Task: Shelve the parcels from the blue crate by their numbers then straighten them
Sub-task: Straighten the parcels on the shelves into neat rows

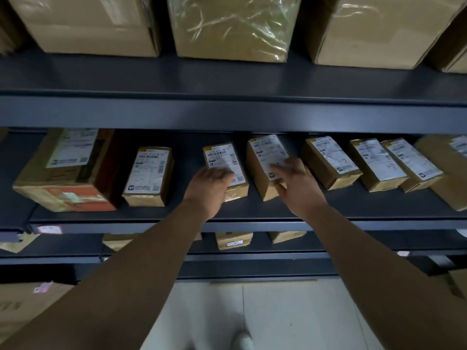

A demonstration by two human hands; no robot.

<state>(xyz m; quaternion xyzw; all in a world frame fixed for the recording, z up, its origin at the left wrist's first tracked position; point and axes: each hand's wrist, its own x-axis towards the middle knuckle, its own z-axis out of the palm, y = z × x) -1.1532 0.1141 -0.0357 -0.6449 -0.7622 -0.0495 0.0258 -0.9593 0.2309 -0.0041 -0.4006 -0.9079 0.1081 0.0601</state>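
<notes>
1. Pale floor [278,319] at the bottom, with a shoe [243,342] on it.
2. Both bare arms reach forward to the middle shelf [151,215].
3. Left hand [209,184]: fingers laid loosely on top of the left parcel [227,157], over its label's near corner. Not pinching.
4. Right hand [297,183]: fingers spread, forefinger flat on the right parcel [265,157], thumb against its near end.
5. Both parcels lie flat, labels up, skewed, apart, mid-row.
6. More labelled parcels lie on either side, with a large box [65,178] far left.
7. Upper shelf [227,79]: big cartons [88,24], the middle one plastic-wrapped.
</notes>
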